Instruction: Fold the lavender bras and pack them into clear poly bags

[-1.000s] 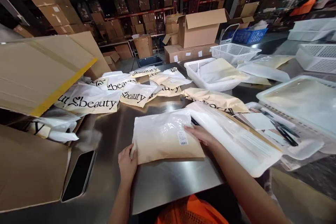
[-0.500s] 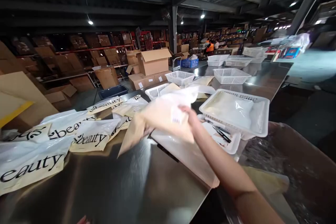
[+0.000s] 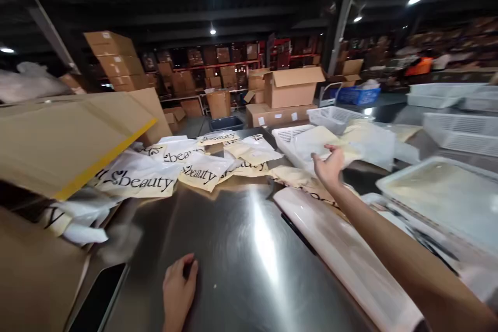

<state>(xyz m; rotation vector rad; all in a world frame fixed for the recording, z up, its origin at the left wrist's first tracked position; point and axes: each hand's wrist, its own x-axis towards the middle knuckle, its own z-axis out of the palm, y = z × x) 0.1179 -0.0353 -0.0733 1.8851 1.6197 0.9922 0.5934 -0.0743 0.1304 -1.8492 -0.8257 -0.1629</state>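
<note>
My right hand reaches over the far right of the steel table, fingers apart and nothing in it. Just beyond it, a white and cream plastic packet sits in a white perforated basket. Below the hand lies another cream bag, partly hidden by my forearm. My left hand hovers low over the near table, its fingers loosely curled with a gap to the thumb, and holds nothing. Several packets printed "beauty" lie spread along the far left side.
A long translucent plastic roll or sleeve runs along the right side. Beyond it stands a white basket with a clear packet. A phone lies at the near left, beside a large cardboard box with yellow tape.
My right hand has let go of the labelled packet and its fingers have spread. My left hand has come further into view. The view has turned left.
</note>
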